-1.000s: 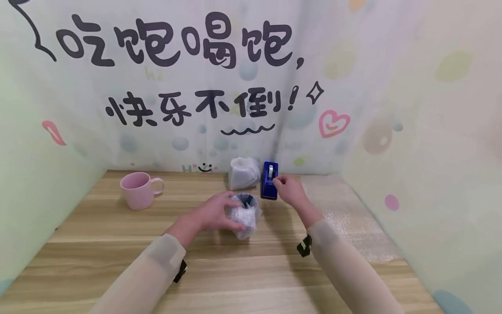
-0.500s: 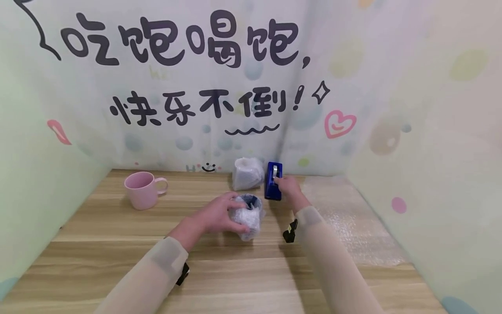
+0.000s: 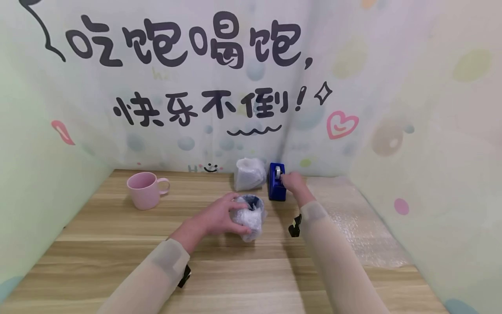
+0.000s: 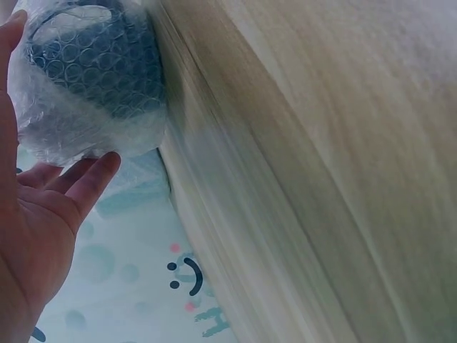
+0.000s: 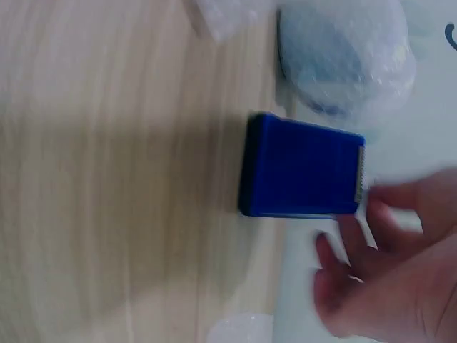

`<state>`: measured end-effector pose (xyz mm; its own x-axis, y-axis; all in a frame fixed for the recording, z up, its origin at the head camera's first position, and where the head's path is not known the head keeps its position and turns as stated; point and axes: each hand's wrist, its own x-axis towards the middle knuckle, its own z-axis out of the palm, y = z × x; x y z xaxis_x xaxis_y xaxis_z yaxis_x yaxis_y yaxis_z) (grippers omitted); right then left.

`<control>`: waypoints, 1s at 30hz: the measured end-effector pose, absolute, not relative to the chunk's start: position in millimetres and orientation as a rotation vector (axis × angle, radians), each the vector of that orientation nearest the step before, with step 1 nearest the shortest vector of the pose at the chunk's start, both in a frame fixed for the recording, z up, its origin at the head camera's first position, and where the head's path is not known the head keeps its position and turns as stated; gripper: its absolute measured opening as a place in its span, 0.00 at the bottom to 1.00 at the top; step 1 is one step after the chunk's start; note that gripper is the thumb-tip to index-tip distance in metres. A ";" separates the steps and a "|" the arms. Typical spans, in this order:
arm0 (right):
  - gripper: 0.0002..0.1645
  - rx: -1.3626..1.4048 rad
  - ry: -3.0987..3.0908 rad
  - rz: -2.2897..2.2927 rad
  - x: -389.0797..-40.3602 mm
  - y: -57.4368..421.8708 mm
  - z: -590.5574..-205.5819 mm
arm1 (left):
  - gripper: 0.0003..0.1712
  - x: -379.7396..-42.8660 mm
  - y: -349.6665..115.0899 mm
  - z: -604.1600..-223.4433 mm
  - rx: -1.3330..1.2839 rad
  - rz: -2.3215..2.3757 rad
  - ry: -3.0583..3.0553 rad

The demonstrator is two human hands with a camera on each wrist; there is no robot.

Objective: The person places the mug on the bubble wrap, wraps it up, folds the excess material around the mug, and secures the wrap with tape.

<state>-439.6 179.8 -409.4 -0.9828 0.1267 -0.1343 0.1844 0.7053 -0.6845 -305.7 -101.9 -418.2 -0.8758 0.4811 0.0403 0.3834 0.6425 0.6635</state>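
Note:
My left hand holds a bubble-wrapped cup on the table, thumb on its near side and fingers at the far side. Dark blue shows at the cup's round opening, and through the wrap in the left wrist view. Farther right, my right hand is at the blue tape dispenser. The right wrist view has its thumb and index finger pinched together right at the dispenser's toothed edge, on the tape end; the other fingers curl loosely. The tape itself is barely visible there.
Behind the cup, against the wall, stands a second bubble-wrapped item, left of the dispenser. A pink mug sits at the left, handle to the right. A flat sheet of bubble wrap covers the table's right side.
My right hand first reached in to the dispenser's tape, then drew slightly back to the right. The left hand keeps its hold on the wrapped cup. The head view has shifted a little.

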 end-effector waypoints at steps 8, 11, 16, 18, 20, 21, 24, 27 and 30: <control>0.16 0.239 2.785 -1.090 -438.9 177.5 -392.5 | 0.45 -304.3 -101.2 -418.9 0.736 1.065 2.736; 0.12 0.225 2.745 -1.149 -433.4 178.2 -382.6 | 0.45 -304.1 -100.1 -418.7 0.722 1.077 2.726; 0.19 0.318 2.576 -1.421 -413.6 172.8 -380.2 | 0.45 -303.5 -100.4 -420.5 0.698 1.078 2.733; 0.24 0.393 2.489 -1.536 -404.7 169.1 -387.4 | 0.45 -303.3 -100.9 -421.7 0.695 1.086 2.733; 0.25 0.441 2.401 -1.643 -397.6 166.5 -396.8 | 0.45 -303.2 -100.7 -422.9 0.697 1.096 2.729; 0.25 0.457 2.368 -1.706 -394.1 165.4 -400.9 | 0.45 -303.2 -100.6 -423.4 0.701 1.101 2.728; 0.22 0.455 2.366 -1.854 -385.7 162.2 -410.2 | 0.46 -303.2 -100.0 -424.0 0.709 1.112 2.719; 0.18 0.436 2.341 -1.990 -377.4 162.2 -415.4 | 0.46 -302.7 -98.8 -425.0 0.703 1.127 2.717; 0.19 0.375 2.298 -2.100 -370.8 164.3 -419.0 | 0.47 -302.1 -98.0 -425.6 0.693 1.136 2.717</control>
